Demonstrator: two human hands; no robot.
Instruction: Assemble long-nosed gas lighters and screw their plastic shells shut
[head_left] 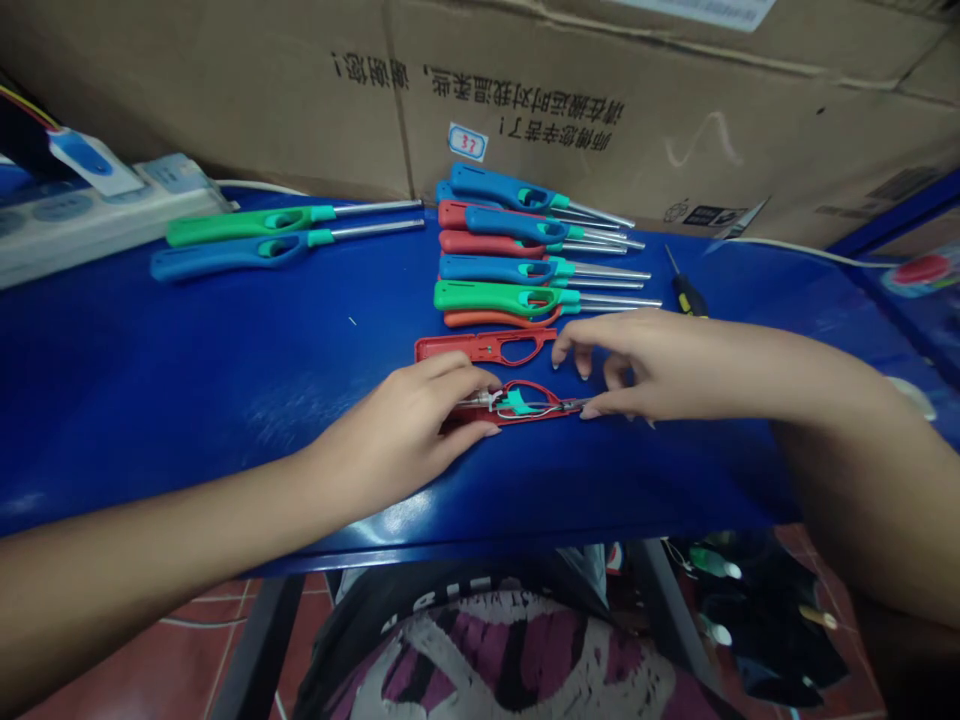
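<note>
An opened red lighter half lies on the blue table, with a teal trigger piece, a clear part and thin wires inside it. My left hand grips its left end between thumb and fingers. My right hand is at the other end, its thumb near the dark tip of the inner tube and its fingers curled apart. What the right fingers touch, if anything, is too small to tell. Just behind lies the matching red shell half, beside my right fingertips.
Several assembled lighters are stacked behind the shells. Two more lie at the left by a power strip. A screwdriver rests at the right; a cardboard box stands behind.
</note>
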